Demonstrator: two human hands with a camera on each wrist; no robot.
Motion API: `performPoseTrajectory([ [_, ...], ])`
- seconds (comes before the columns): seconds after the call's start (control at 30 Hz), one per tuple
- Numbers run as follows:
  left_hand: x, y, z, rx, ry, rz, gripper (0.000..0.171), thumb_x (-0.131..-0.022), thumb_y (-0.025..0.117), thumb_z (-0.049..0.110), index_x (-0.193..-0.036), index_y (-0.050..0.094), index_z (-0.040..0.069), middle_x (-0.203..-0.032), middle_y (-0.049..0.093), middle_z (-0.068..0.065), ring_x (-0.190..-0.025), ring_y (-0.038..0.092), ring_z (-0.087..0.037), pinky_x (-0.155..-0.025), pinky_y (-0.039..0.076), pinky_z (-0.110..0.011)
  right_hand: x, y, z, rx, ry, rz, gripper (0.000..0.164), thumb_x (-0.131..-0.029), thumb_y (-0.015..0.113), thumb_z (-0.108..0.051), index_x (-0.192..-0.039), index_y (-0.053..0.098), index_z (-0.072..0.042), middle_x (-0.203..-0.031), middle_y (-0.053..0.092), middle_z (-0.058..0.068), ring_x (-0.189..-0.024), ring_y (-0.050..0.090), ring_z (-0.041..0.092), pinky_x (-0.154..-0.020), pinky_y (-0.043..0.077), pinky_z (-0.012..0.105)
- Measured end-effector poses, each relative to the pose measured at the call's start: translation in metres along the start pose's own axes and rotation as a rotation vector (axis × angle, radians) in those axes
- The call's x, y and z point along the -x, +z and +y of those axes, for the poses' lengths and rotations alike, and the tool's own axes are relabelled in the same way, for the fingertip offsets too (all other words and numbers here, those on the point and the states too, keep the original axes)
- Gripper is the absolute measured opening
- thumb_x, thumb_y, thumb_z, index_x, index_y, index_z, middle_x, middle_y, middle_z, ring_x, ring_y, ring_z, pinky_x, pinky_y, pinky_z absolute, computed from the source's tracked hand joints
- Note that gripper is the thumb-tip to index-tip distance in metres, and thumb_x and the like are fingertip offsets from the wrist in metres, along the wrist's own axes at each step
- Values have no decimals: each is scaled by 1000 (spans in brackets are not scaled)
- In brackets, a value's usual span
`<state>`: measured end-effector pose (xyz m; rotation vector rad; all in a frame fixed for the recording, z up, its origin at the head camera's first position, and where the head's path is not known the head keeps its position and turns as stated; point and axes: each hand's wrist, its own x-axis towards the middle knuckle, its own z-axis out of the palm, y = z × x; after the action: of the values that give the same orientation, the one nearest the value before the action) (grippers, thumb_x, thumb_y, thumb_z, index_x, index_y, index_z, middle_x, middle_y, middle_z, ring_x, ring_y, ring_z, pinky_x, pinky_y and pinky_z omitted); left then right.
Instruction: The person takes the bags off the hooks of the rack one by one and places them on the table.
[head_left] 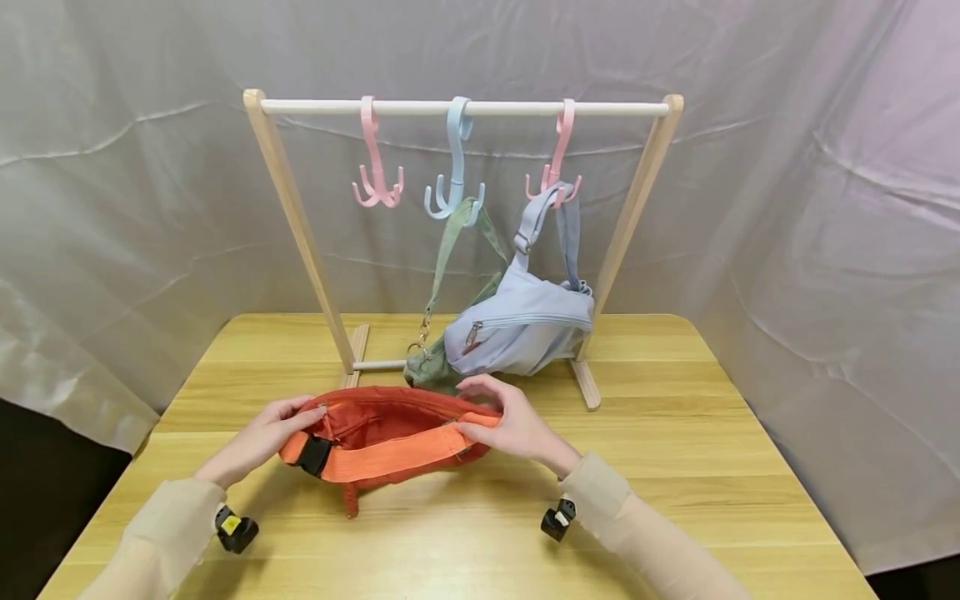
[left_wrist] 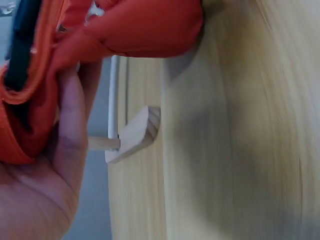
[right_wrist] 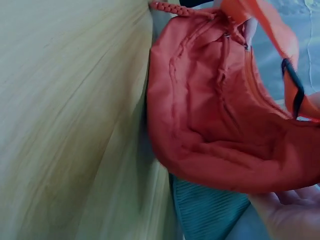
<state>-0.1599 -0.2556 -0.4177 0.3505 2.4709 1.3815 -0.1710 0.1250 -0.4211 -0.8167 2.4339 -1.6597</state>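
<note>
A red bag [head_left: 375, 425] with an orange strap [head_left: 397, 452] and a black buckle [head_left: 313, 455] is held between both hands, over the front part of the table. My left hand [head_left: 272, 429] grips its left end near the buckle, thumb on top. At the right end, my right hand [head_left: 517, 423] pinches the strap and the bag's edge. The left wrist view shows the left fingers [left_wrist: 72, 115] behind the red fabric. In the right wrist view the bag's creased front faces the camera, and a braided pull [right_wrist: 172, 8] sticks out at its top.
Behind the bag stands a wooden rack [head_left: 300, 225] with a white bar [head_left: 510, 108]. Two pink hooks [head_left: 375, 167] and a blue hook [head_left: 456, 158] hang from it. A green bag [head_left: 431, 371] and a light blue bag [head_left: 525, 321] hang by their straps, reaching down near the table [head_left: 660, 467].
</note>
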Motion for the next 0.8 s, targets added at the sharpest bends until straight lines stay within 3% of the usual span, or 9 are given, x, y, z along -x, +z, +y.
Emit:
performPoseTrajectory([
  [0.13, 0, 3, -4, -89, 28, 34, 34, -106, 49, 38, -122, 64, 12, -117, 66, -7, -102, 56, -2, -88, 46, -26, 1, 2, 0, 83, 3, -2, 48, -85, 79, -9, -127, 59, -2, -119, 71, 15, -107, 71, 27, -91, 54, 23],
  [0.33, 3, 7, -11, -70, -25, 67, 42, -101, 58, 39, -135, 54, 16, -126, 63, -9, -102, 56, -6, -84, 47, -30, 3, 4, 2, 143, -8, 44, 43, -84, 80, -8, -123, 62, -5, -115, 73, 11, -106, 71, 25, -94, 52, 28],
  [0.5, 5, 6, -18, 5, 8, 26, 52, -99, 63, 30, -145, 45, 15, -133, 61, -15, -107, 59, -4, -89, 48, -33, 6, 6, 12, 78, 34, 120, 38, -82, 81, -6, -117, 66, -6, -111, 74, 13, -103, 71, 26, -91, 52, 25],
  [0.67, 5, 7, -21, 27, 18, 12, 54, -100, 61, 29, -149, 41, 18, -146, 53, -13, -123, 48, -3, -102, 42, -50, 8, 7, 16, -39, 110, 161, 39, -78, 83, -2, -114, 67, -4, -109, 74, 18, -95, 71, 19, -82, 54, 21],
  [0.73, 4, 9, -21, 32, 2, 25, 52, -100, 61, 32, -147, 44, 17, -144, 54, -13, -121, 48, -2, -103, 41, -50, 10, 8, 17, -72, 158, 172, 42, -76, 85, -3, -114, 67, -3, -110, 73, 18, -93, 69, 13, -81, 53, 20],
  [0.8, 2, 11, -21, 30, -22, 50, 50, -100, 61, 36, -144, 47, 16, -140, 59, -9, -118, 51, 3, -104, 42, -41, 12, 9, 18, -104, 222, 181, 44, -75, 86, -4, -115, 68, -3, -109, 73, 16, -89, 67, 9, -79, 53, 20],
])
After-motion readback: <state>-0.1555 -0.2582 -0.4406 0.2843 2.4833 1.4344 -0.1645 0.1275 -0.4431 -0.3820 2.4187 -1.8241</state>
